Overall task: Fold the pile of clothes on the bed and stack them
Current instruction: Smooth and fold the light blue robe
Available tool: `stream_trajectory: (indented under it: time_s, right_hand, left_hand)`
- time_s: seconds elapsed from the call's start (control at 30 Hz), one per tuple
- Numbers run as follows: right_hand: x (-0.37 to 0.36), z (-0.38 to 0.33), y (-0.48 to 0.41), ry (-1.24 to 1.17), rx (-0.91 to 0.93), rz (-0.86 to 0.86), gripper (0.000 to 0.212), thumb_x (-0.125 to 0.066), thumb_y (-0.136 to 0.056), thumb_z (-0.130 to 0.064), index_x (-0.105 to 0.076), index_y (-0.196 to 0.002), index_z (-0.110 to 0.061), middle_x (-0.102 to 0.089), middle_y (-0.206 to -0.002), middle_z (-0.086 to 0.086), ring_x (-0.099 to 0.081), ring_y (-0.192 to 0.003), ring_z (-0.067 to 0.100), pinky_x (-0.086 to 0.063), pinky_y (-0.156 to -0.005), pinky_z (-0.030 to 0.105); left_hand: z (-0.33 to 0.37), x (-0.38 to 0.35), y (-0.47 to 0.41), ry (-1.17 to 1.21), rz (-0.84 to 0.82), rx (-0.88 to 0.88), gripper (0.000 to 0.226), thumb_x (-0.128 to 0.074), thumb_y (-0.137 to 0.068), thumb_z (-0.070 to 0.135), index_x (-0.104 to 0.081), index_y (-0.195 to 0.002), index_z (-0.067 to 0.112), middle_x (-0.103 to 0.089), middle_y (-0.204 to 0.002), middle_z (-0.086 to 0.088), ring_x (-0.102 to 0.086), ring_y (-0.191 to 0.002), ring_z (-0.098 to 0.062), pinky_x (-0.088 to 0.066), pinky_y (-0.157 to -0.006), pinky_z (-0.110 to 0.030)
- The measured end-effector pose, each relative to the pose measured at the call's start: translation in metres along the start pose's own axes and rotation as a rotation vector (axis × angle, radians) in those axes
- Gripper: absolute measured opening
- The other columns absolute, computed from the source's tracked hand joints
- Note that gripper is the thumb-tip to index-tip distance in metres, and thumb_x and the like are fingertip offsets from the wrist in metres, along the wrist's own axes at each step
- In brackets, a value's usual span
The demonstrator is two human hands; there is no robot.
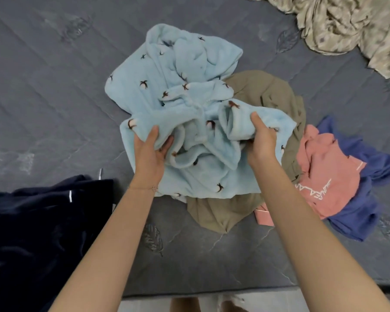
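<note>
Mid-frame: my left hand [152, 152] and right hand [260, 140] sit level, fingers [154, 132] clamped into the near edge of the pale blue fleece [185, 70]. Its bulk runs away from both grips toward upper centre, partly over the olive garment [268, 91] on the bed [43, 97]. Neither hand is nearer.

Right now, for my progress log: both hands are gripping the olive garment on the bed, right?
No. In the head view the left hand and right hand grip the light blue fleece garment on the bed; the olive garment lies under it.
</note>
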State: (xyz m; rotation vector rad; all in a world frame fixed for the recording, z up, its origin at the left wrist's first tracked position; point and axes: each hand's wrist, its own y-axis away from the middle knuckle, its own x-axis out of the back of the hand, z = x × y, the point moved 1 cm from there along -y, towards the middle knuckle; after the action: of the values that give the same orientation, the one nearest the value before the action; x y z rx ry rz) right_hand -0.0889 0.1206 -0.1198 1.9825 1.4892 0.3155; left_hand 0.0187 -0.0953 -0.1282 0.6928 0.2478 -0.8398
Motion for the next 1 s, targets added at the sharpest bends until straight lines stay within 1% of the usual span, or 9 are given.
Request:
stream_trajectory:
  time_s: [0.2,0.33,0.43,0.5,0.6,0.67,0.77,0.87,1.0]
  right_hand:
    - [-0.006,-0.017,-0.038,0.024,0.008,0.129,0.029,-0.063,-0.093,-0.035,-0.067,-0.115,-0.015,-0.071,-0.114,0.004,-0.067,-0.106,0.021,-0.055,-0.094,0.036]
    - [-0.014,-0.03,-0.053,0.007,0.003,0.136,0.038,-0.05,-0.1,-0.039,-0.062,-0.128,-0.015,-0.068,-0.119,0.002,-0.063,-0.097,0.013,-0.05,-0.078,0.025]
    - [-0.019,-0.034,-0.06,0.045,0.009,0.09,0.04,-0.038,-0.104,-0.041,-0.053,-0.136,-0.021,-0.058,-0.134,-0.007,-0.054,-0.114,0.007,-0.04,-0.096,0.025]
    - [-0.023,-0.036,-0.065,0.11,0.024,0.043,0.043,-0.041,-0.101,-0.047,-0.051,-0.138,-0.027,-0.052,-0.139,-0.012,-0.049,-0.124,0.003,-0.038,-0.104,0.025]
    - [-0.023,-0.035,-0.076,0.379,0.042,-0.044,0.064,-0.046,-0.098,-0.05,-0.023,-0.155,-0.03,-0.023,-0.16,-0.008,-0.024,-0.146,0.01,-0.021,-0.116,0.026]
    - [-0.019,-0.031,-0.08,0.556,0.103,-0.093,0.064,-0.05,-0.101,-0.039,-0.018,-0.156,-0.027,-0.021,-0.161,-0.003,-0.021,-0.148,0.012,-0.02,-0.115,0.025]
    - [-0.011,-0.023,-0.087,0.841,0.264,-0.131,0.07,-0.059,-0.096,-0.038,-0.025,-0.154,-0.024,-0.025,-0.16,0.001,-0.017,-0.149,0.019,-0.018,-0.122,0.039]
    - [-0.002,-0.017,-0.093,1.197,0.399,-0.13,0.066,-0.062,-0.093,-0.043,-0.035,-0.15,-0.022,-0.032,-0.157,0.004,-0.018,-0.148,0.028,-0.011,-0.121,0.04]
    - [0.0,-0.018,-0.099,1.256,0.611,-0.067,0.026,-0.072,-0.086,-0.036,-0.069,-0.105,-0.019,-0.055,-0.124,0.01,-0.045,-0.125,0.03,-0.024,-0.111,0.036]
  left_hand:
    - [0.016,0.017,-0.052,0.03,0.146,0.09,0.041,-0.048,-0.104,0.022,-0.047,-0.142,0.009,-0.06,-0.136,-0.009,-0.061,-0.12,-0.021,-0.055,-0.089,-0.034]
    - [0.031,0.019,-0.073,0.119,0.186,0.075,0.032,-0.042,-0.106,0.023,-0.053,-0.134,0.012,-0.062,-0.132,-0.004,-0.062,-0.118,-0.014,-0.053,-0.097,-0.035]
    - [0.03,0.017,-0.09,0.152,0.231,0.066,0.03,-0.039,-0.107,0.026,-0.057,-0.127,0.015,-0.06,-0.133,-0.003,-0.06,-0.121,-0.012,-0.053,-0.095,-0.031]
    - [0.021,0.016,-0.098,0.088,0.221,0.095,0.035,-0.038,-0.107,0.031,-0.051,-0.136,0.016,-0.057,-0.135,-0.001,-0.056,-0.122,-0.013,-0.051,-0.094,-0.025]
    - [0.001,0.015,-0.099,-0.17,0.133,0.112,0.057,-0.041,-0.106,0.032,-0.016,-0.156,0.021,-0.034,-0.151,0.007,-0.042,-0.136,-0.012,-0.043,-0.104,-0.021]
    - [-0.005,0.009,-0.091,-0.48,0.037,0.028,0.069,-0.048,-0.104,0.028,-0.004,-0.157,0.024,-0.023,-0.157,0.011,-0.03,-0.143,-0.006,-0.031,-0.115,-0.024]
    - [-0.016,-0.005,-0.087,-1.016,-0.124,-0.244,0.064,-0.057,-0.098,0.033,-0.025,-0.154,0.024,-0.02,-0.161,-0.001,-0.017,-0.149,-0.015,-0.018,-0.122,-0.034]
    - [-0.028,-0.021,-0.093,-1.361,-0.196,-0.412,0.058,-0.044,-0.094,0.053,-0.04,-0.148,0.031,-0.023,-0.16,-0.01,-0.015,-0.149,-0.03,-0.011,-0.121,-0.045]
    - [-0.039,-0.042,-0.112,-1.531,-0.209,-0.533,0.042,-0.053,-0.089,0.044,-0.067,-0.119,0.018,-0.049,-0.142,-0.011,-0.039,-0.135,-0.037,-0.026,-0.109,-0.063]
